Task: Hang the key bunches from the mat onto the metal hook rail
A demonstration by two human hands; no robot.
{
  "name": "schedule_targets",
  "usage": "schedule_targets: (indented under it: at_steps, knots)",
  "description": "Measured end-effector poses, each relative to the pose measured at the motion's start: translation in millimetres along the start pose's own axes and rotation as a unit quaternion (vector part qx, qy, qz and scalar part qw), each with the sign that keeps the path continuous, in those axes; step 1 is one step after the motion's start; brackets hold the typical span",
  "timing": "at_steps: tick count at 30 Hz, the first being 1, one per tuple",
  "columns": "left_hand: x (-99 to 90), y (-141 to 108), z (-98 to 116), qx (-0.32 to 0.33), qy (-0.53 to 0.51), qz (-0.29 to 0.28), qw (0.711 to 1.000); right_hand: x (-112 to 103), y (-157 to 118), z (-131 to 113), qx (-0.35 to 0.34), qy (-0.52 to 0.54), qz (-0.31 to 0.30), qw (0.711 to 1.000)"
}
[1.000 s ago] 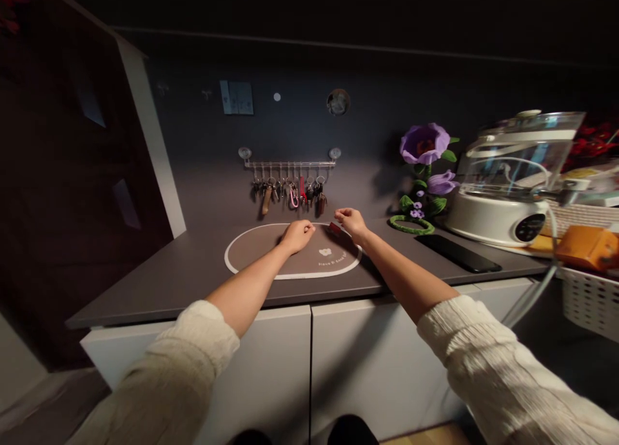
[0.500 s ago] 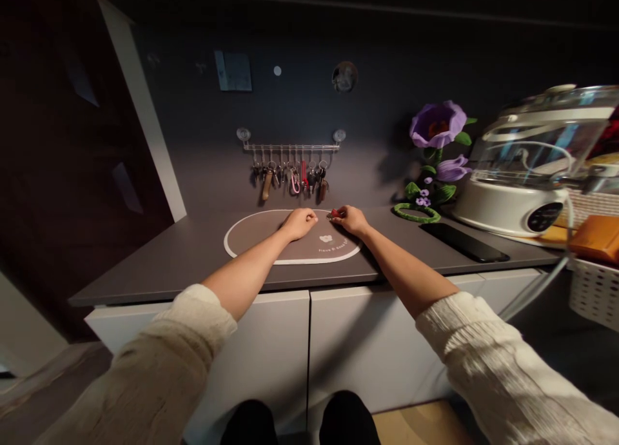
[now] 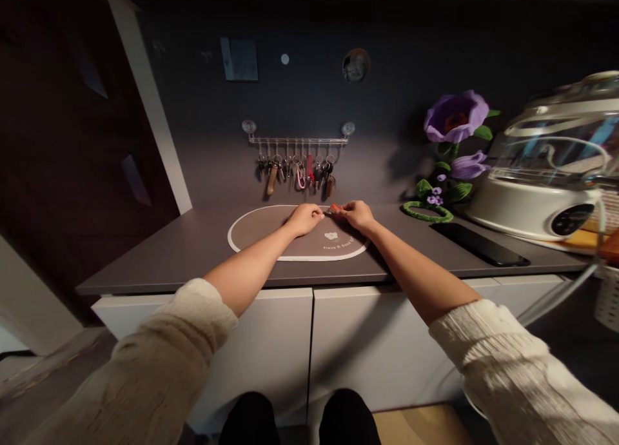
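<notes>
Small red item [image 3: 335, 207] is held in right hand [image 3: 356, 214], pinched between fingertips, near oval mat's [image 3: 258, 237] far edge. Left hand [image 3: 304, 219] is positioned just beside, fingers curled; contents cannot be determined.

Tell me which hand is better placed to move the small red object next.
Probably the right hand: its fingertips appear to pinch the small red object. The left hand is close by at the oval mat, but whether it grips anything is unclear.
</notes>
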State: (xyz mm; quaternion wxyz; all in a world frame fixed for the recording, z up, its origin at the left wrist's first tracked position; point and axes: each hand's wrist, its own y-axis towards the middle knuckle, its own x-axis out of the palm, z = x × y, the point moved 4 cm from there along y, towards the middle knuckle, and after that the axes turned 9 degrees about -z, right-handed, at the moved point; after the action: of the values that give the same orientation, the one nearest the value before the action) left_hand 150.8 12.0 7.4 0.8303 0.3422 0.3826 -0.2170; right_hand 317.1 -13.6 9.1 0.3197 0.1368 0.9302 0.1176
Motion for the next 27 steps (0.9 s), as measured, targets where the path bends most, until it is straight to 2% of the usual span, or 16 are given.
schedule_targets:
  at_steps: [7, 16, 27]
  knots:
    - [-3.4, 1, -1, -0.027, -0.028, 0.047, 0.998, 13, -6, -14, -0.022, 0.184, -0.080, 0.979]
    - [-9.0, 2, -1, -0.025, -0.054, 0.091, 0.994, 21, -13, -25, -0.030, 0.272, -0.167, 0.947]
    - [-16.5, 5, -9, -0.014, -0.016, 0.142, 0.990, 19, -14, -25, -0.010, 0.319, -0.167, 0.933]
